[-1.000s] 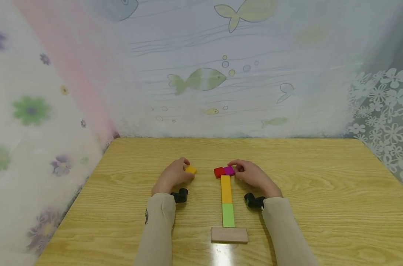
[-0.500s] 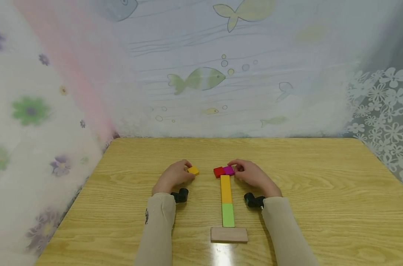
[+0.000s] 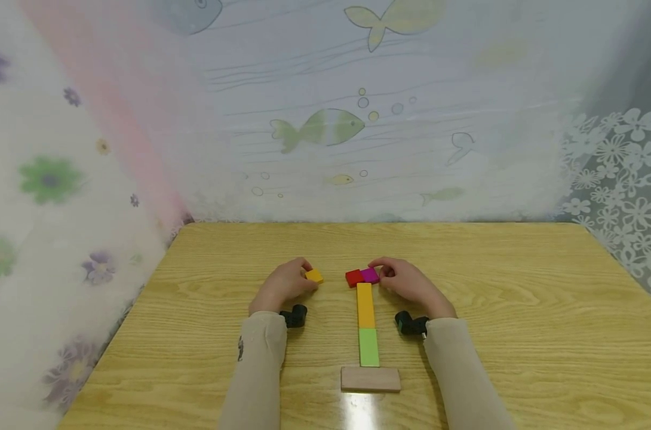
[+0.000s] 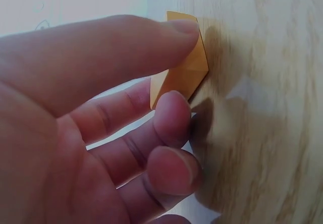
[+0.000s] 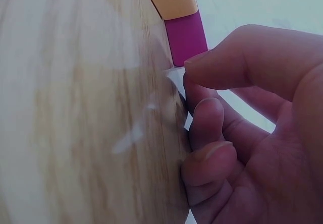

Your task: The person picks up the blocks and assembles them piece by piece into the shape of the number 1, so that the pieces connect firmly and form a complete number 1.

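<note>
My left hand (image 3: 283, 282) pinches a small yellow block (image 3: 315, 276) between thumb and fingers, low over the table. In the left wrist view, the thumb lies across the yellow block (image 4: 191, 70), whose pointed edge is by the wood. My right hand (image 3: 411, 283) has its thumb and index finger at the near corner of a purple block (image 3: 369, 275). A red block (image 3: 353, 278) lies against the purple one's left side. In the right wrist view, the thumb tip meets the end of the purple block (image 5: 186, 40); the index fingertip is partly hidden.
Below the red and purple blocks, a long orange-yellow block (image 3: 365, 306) runs toward me, then a green block (image 3: 368, 347). A plain wooden block (image 3: 370, 380) lies crosswise at its lower end. The wooden table (image 3: 519, 286) meets a fish-patterned curtain (image 3: 325, 197) behind.
My left hand has slid slightly right with the yellow block, bringing it nearer the red one. My right hand and the other blocks have stayed in place.
</note>
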{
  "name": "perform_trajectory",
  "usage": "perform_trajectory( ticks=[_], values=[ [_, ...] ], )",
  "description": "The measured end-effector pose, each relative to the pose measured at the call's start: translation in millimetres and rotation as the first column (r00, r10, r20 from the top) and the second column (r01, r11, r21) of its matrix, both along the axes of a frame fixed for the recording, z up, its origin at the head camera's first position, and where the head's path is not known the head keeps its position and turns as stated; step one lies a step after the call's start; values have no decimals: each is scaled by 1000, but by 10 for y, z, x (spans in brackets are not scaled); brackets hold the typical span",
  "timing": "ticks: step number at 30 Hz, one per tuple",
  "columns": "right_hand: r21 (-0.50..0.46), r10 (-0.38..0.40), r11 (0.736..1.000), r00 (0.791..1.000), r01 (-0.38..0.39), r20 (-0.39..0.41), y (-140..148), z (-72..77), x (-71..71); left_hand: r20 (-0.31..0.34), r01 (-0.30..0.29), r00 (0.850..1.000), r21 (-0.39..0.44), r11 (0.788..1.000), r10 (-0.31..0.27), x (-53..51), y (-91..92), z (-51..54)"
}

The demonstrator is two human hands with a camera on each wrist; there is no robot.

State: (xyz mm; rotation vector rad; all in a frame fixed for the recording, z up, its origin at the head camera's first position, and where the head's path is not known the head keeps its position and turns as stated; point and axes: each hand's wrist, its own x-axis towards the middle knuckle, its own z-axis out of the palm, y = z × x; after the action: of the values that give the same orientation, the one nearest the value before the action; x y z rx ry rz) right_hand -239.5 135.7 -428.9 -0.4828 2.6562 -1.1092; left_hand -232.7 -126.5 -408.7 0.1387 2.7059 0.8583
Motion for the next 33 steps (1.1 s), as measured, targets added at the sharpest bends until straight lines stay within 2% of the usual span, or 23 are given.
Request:
perform_trajectory(
  ticks=[12, 33],
  values=[
    [-11, -11, 1000, 1000, 11, 17, 13, -1, 10, -27, 30, 999, 2, 1000, -30, -3, 67, -13],
    [-8, -10, 1000, 999, 10, 31, 15, -6, -4, -17, 105, 994, -27, 994, -105, 14, 257, 36]
  ],
)
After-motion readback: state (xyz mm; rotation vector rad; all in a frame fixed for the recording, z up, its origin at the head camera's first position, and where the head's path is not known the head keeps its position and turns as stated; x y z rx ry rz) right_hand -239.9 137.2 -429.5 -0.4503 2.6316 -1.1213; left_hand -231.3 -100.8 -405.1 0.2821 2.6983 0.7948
